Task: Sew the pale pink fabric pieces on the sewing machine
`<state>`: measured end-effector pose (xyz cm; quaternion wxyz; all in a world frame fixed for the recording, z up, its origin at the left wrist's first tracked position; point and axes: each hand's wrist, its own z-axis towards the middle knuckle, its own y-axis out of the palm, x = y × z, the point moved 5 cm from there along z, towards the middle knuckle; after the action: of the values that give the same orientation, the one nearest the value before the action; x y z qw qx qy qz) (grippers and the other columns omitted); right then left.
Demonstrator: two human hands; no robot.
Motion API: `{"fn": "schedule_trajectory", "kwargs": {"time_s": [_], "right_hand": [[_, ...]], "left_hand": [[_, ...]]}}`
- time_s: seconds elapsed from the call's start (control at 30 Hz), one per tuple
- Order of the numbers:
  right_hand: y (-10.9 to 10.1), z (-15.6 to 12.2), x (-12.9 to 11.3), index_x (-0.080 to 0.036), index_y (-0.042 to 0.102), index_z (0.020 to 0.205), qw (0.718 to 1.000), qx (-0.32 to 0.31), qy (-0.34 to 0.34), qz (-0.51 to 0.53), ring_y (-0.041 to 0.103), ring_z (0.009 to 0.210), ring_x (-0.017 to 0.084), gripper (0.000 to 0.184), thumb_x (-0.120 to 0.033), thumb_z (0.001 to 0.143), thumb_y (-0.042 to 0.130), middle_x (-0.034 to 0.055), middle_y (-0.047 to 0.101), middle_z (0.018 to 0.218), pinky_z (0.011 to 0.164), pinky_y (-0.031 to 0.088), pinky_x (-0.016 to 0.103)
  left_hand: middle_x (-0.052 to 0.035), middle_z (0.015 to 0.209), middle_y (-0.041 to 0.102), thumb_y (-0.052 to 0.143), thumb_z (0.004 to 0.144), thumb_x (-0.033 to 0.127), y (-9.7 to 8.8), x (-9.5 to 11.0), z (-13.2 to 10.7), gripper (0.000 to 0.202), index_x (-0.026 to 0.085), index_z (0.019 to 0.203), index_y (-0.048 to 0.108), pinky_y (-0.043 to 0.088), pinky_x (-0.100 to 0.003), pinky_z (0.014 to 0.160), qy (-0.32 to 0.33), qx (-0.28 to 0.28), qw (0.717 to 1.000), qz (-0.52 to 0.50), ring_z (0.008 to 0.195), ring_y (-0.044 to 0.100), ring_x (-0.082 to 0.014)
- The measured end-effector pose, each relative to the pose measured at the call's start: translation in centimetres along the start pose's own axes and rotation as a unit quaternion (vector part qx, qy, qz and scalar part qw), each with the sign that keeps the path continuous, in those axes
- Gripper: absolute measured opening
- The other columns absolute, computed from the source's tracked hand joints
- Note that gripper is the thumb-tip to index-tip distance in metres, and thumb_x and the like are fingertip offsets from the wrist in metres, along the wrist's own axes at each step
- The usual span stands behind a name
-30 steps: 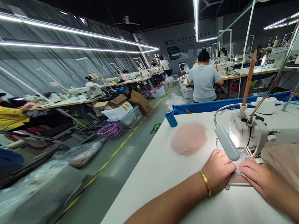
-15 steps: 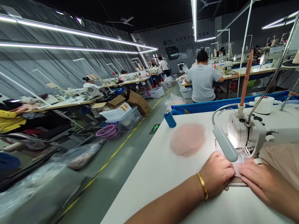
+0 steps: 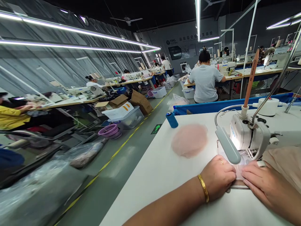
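A white sewing machine [image 3: 243,130] stands on the white worktable, with a grey lamp [image 3: 228,146] bent down in front of its needle area. Under the lamp lies a piece of thin pale pink fabric [image 3: 239,174]. My left hand [image 3: 219,175], wearing a gold bangle and a ring, is closed on the fabric's left side. Opposite it, my right hand [image 3: 263,179] grips the fabric's right side, fingers together and a white band round one finger. The lamp and my hands hide the needle and presser foot. More beige-pink fabric [image 3: 285,161] spreads right of the machine.
A round pink fabric piece [image 3: 190,140] and a blue thread spool [image 3: 171,120] are on the table [image 3: 150,188] to the left. A pencil [image 3: 252,77] stands upright on the machine. Beyond the blue cloth trough [image 3: 202,107], a seated person [image 3: 204,78] works.
The view has shifted slightly. Both hands stay in nearly the same place on the fabric by the machine.
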<state>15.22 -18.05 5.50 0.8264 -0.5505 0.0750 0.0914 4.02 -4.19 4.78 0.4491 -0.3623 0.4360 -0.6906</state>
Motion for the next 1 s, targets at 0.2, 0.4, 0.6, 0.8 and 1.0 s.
{"fn": "schedule_trajectory", "kwargs": {"time_s": [0.2, 0.4, 0.6, 0.8, 1.0], "right_hand": [[0.7, -0.3, 0.5, -0.030, 0.076, 0.104, 1.000, 0.011, -0.003, -0.029, 0.072, 0.092, 0.027, 0.032, -0.029, 0.106, 0.044, 0.0056, 0.081, 0.108, 0.079, 0.057, 0.041], [2.0, -0.8, 1.9, -0.029, 0.074, 0.116, 0.998, -0.001, 0.037, -0.044, 0.073, 0.097, 0.028, 0.030, -0.028, 0.106, 0.046, 0.0071, 0.078, 0.121, 0.077, 0.059, 0.041], [3.3, -1.4, 3.2, -0.032, 0.072, 0.127, 0.996, 0.019, 0.075, -0.040, 0.075, 0.094, 0.026, 0.032, -0.034, 0.107, 0.047, 0.0071, 0.077, 0.123, 0.078, 0.061, 0.040], [3.8, -1.6, 3.9, -0.034, 0.070, 0.133, 0.994, 0.035, 0.090, -0.058, 0.076, 0.092, 0.028, 0.036, -0.040, 0.108, 0.046, 0.0082, 0.077, 0.122, 0.076, 0.063, 0.043], [3.5, -1.6, 3.9, -0.035, 0.068, 0.138, 0.994, 0.050, 0.076, -0.055, 0.077, 0.097, 0.029, 0.036, -0.037, 0.107, 0.048, 0.0077, 0.077, 0.125, 0.077, 0.065, 0.042]], "left_hand": [[-0.0046, 0.104, 0.079, 0.057, 0.098, 0.012, -0.2, -0.4, 0.3, 0.016, 0.019, 0.087, 0.067, 0.049, -0.037, 0.093, -0.008, 0.008, 1.000, 0.011, 0.096, 0.071, -0.0194], [-0.0021, 0.098, 0.079, 0.059, 0.097, 0.012, 0.0, -1.1, 0.7, 0.016, 0.018, 0.085, 0.068, 0.049, -0.036, 0.091, -0.020, 0.017, 1.000, 0.011, 0.094, 0.072, -0.0192], [-0.0032, 0.093, 0.077, 0.059, 0.099, 0.015, 0.1, -1.6, 1.1, 0.016, 0.018, 0.086, 0.068, 0.048, -0.035, 0.089, -0.039, 0.010, 0.998, 0.048, 0.092, 0.071, -0.0198], [-0.0033, 0.095, 0.076, 0.057, 0.099, 0.014, -0.2, -1.8, 1.2, 0.017, 0.019, 0.088, 0.068, 0.049, -0.036, 0.093, -0.060, 0.013, 0.997, 0.046, 0.094, 0.070, -0.0199], [-0.0092, 0.118, 0.071, 0.071, 0.097, 0.041, 0.0, -3.0, 1.5, 0.030, 0.020, 0.117, 0.068, 0.052, -0.040, 0.099, -0.160, -0.007, 0.987, -0.003, 0.109, 0.065, -0.0273]]}}
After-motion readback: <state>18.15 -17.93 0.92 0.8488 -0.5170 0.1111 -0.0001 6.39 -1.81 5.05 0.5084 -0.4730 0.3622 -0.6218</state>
